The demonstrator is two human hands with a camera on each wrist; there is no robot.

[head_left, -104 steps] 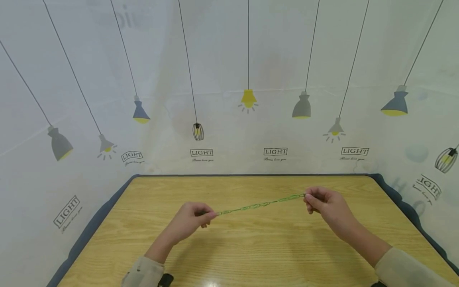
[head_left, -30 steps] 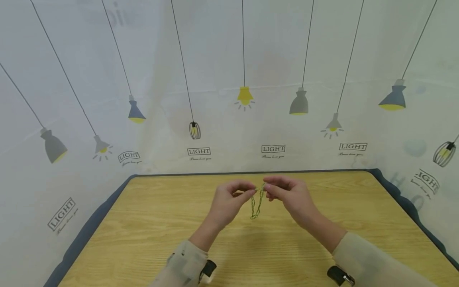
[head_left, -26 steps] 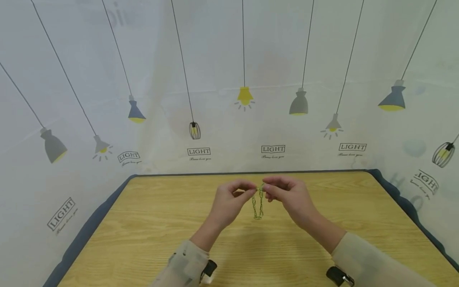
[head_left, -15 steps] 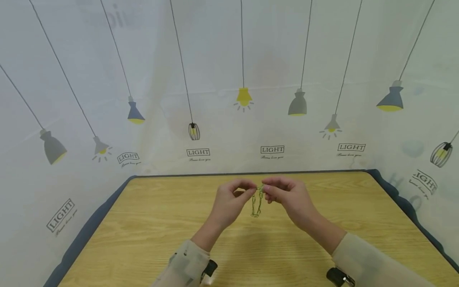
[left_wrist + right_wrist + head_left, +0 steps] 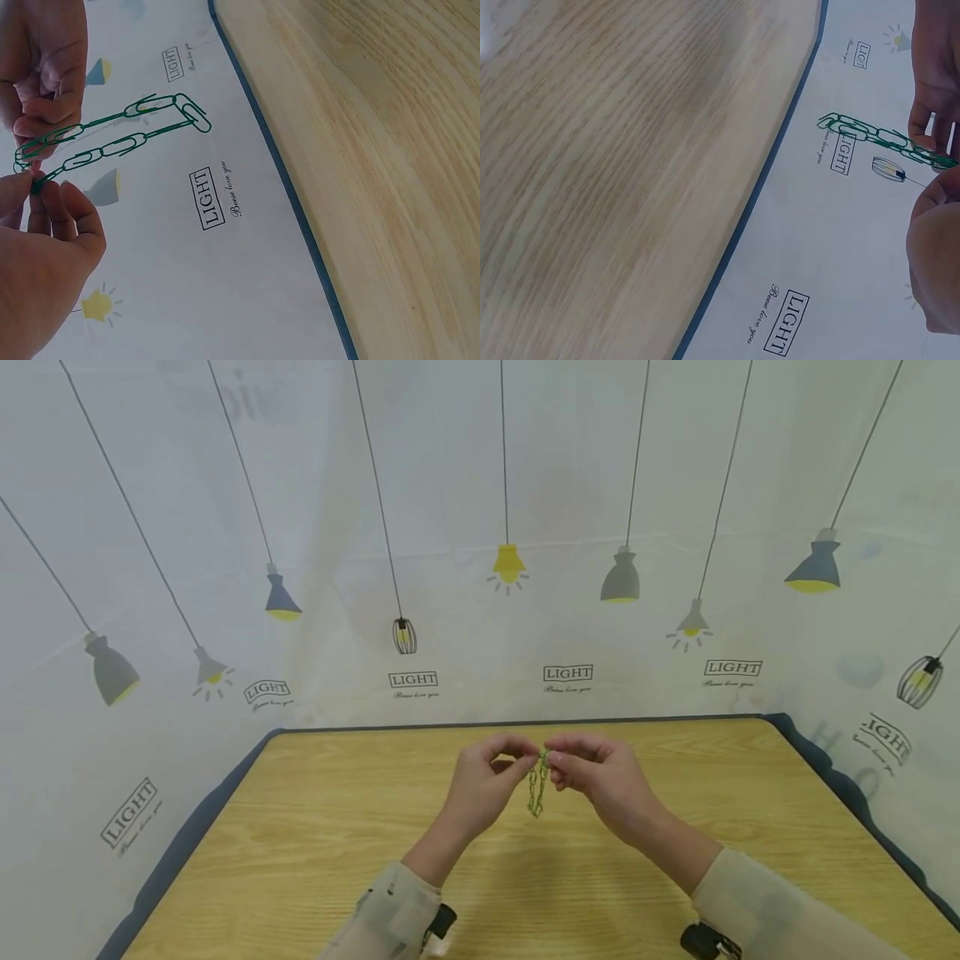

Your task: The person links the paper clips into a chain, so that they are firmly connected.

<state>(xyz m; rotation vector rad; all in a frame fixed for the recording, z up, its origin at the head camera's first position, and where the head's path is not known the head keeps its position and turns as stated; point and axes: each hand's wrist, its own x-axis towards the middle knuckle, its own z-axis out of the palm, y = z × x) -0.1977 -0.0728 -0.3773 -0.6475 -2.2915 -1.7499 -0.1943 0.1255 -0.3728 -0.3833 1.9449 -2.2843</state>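
A chain of linked green paper clips hangs in a narrow loop between my two hands, above the table. My left hand pinches one end of it between thumb and fingertips. Close beside it, my right hand pinches the other end. The two ends come together at the fingertips, which partly cover them. In the right wrist view, the paper clip chain dangles with its two strands overlapping.
A wood-grain table with a dark blue edge lies under the hands. Behind and beside it is a pale wall covering printed with hanging lamps and the word LIGHT. Black wrist straps show below the sleeves.
Earlier the chain was stretched straight between hands held far apart. The hands have since come together, so it hangs as a loop. Over the last second the fingertips have drawn slightly closer.
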